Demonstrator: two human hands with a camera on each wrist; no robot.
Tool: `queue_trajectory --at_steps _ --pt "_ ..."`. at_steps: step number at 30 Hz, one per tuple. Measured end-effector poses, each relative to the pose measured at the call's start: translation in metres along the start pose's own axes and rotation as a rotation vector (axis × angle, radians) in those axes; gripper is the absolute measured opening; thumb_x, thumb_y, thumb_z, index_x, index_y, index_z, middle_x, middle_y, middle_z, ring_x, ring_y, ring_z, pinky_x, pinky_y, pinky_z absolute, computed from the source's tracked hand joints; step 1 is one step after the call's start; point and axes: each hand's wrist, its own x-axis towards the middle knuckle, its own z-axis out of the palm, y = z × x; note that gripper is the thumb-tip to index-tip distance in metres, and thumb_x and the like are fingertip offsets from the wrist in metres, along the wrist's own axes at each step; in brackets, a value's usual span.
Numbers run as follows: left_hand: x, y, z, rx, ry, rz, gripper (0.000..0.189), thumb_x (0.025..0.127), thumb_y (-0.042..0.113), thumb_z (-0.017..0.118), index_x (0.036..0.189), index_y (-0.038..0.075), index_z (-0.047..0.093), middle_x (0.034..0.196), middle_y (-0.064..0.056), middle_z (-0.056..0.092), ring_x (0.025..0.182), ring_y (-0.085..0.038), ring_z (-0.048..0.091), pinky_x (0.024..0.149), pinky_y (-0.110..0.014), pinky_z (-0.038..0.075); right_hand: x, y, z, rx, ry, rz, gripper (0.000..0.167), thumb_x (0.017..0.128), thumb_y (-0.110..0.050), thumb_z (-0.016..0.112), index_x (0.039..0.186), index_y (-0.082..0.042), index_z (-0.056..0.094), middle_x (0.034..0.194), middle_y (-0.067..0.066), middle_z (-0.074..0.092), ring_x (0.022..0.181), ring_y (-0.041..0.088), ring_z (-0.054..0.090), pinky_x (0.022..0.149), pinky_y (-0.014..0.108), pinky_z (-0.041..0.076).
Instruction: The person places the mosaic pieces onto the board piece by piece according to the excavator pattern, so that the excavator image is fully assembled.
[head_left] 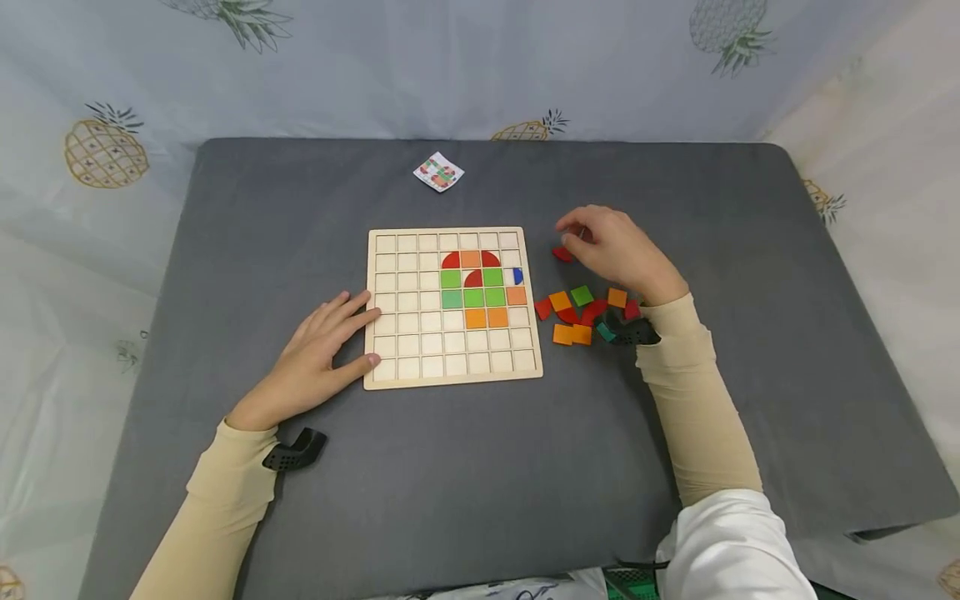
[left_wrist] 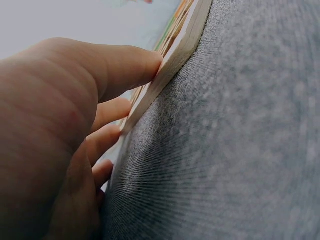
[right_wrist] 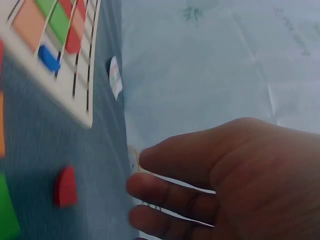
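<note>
My left hand (head_left: pixel 311 358) lies with its fingers spread, their tips resting on the left edge of a wooden grid board (head_left: pixel 390 372). In the left wrist view the thumb (left_wrist: pixel 125 67) touches the board's rim. Red, green, orange and teal pieces fill some cells right of the middle. A small blue piece (head_left: pixel 517 276) sits in a cell near the right side. Beyond the board's right edge, my right hand (head_left: pixel 615 248) hovers, fingers loosely bent and holding nothing visible. A red quarter-round piece (right_wrist: pixel 65 187) lies on the table beside it.
Loose orange, red, green and teal pieces (head_left: pixel 581 333) lie in a pile right of the board, partly under the right wrist. A small pattern card (head_left: pixel 438 172) lies near the far edge of the grey table (head_left: pixel 285 200). Behind hangs a pineapple-print curtain (head_left: pixel 420 67).
</note>
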Motion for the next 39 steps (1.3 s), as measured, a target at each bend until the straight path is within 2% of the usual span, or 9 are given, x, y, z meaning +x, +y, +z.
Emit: queue_trajectory --at_steps 6,11,16,18,22,29,34,39 --pt "-0.002 0.001 0.0 -0.009 -0.011 -0.005 0.063 0.099 0.033 0.066 0.156 0.018 0.042 0.17 -0.006 0.023 0.159 -0.035 0.011 0.124 -0.063 0.008 0.0 0.019 -0.001 -0.001 -0.112 0.093 0.032 0.104 -0.017 0.054 0.131 -0.003 0.063 0.119 0.018 0.067 0.102 0.03 0.06 0.092 0.049 0.053" --pt "-0.001 0.004 -0.002 -0.009 -0.01 -0.011 0.063 0.099 0.033 0.066 0.155 0.018 0.042 0.17 -0.006 0.023 0.159 -0.035 0.011 0.124 -0.064 0.008 0.0 0.017 0.0 -0.002 -0.235 0.135 0.032 0.1 -0.021 0.063 0.127 -0.005 0.063 0.119 0.016 0.066 0.101 0.029 0.059 0.091 0.046 0.054" --pt "-0.001 0.005 -0.004 -0.006 -0.013 -0.018 0.063 0.099 0.034 0.066 0.156 0.018 0.042 0.17 -0.006 0.023 0.159 -0.035 0.011 0.123 -0.065 0.008 -0.002 0.014 0.001 -0.004 -0.356 0.152 0.046 0.092 -0.027 0.076 0.127 -0.003 0.058 0.123 0.017 0.059 0.112 0.031 0.053 0.099 0.048 0.05" --pt "-0.001 0.004 -0.003 -0.005 -0.011 -0.018 0.063 0.099 0.034 0.066 0.156 0.018 0.042 0.17 -0.006 0.023 0.159 -0.035 0.011 0.123 -0.065 0.008 -0.002 0.013 0.003 -0.024 -0.379 0.151 0.048 0.089 -0.029 0.078 0.125 -0.004 0.058 0.123 0.016 0.056 0.114 0.03 0.049 0.099 0.047 0.047" --pt "-0.001 0.005 -0.003 -0.006 -0.006 -0.015 0.063 0.099 0.033 0.066 0.155 0.017 0.042 0.17 -0.007 0.023 0.159 -0.035 0.012 0.123 -0.065 0.009 -0.002 0.012 0.006 -0.065 -0.387 0.144 0.045 0.088 -0.031 0.08 0.119 -0.006 0.06 0.119 0.014 0.054 0.111 0.028 0.046 0.095 0.044 0.046" --pt "-0.002 0.004 -0.002 0.002 -0.005 -0.011 0.063 0.099 0.033 0.066 0.155 0.017 0.042 0.17 -0.007 0.024 0.159 -0.035 0.012 0.124 -0.064 0.009 0.001 0.014 0.009 -0.034 -0.335 0.13 0.038 0.094 -0.03 0.073 0.12 -0.004 0.061 0.114 0.016 0.055 0.102 0.029 0.05 0.089 0.043 0.047" --pt "0.0 0.003 -0.002 0.004 -0.019 -0.016 0.064 0.1 0.035 0.065 0.156 0.019 0.041 0.17 -0.004 0.022 0.159 -0.033 0.01 0.125 -0.061 0.008 0.003 0.014 0.012 -0.045 -0.317 0.076 0.038 0.094 -0.027 0.074 0.123 -0.005 0.063 0.115 0.016 0.056 0.104 0.029 0.051 0.092 0.044 0.049" --pt "-0.003 0.003 -0.004 0.011 -0.021 -0.019 0.064 0.099 0.035 0.065 0.156 0.019 0.041 0.17 -0.005 0.022 0.159 -0.033 0.01 0.125 -0.061 0.008 0.002 0.011 0.018 -0.055 -0.305 0.047 0.029 0.093 -0.022 0.076 0.115 -0.007 0.066 0.113 0.014 0.057 0.105 0.029 0.053 0.093 0.045 0.05"
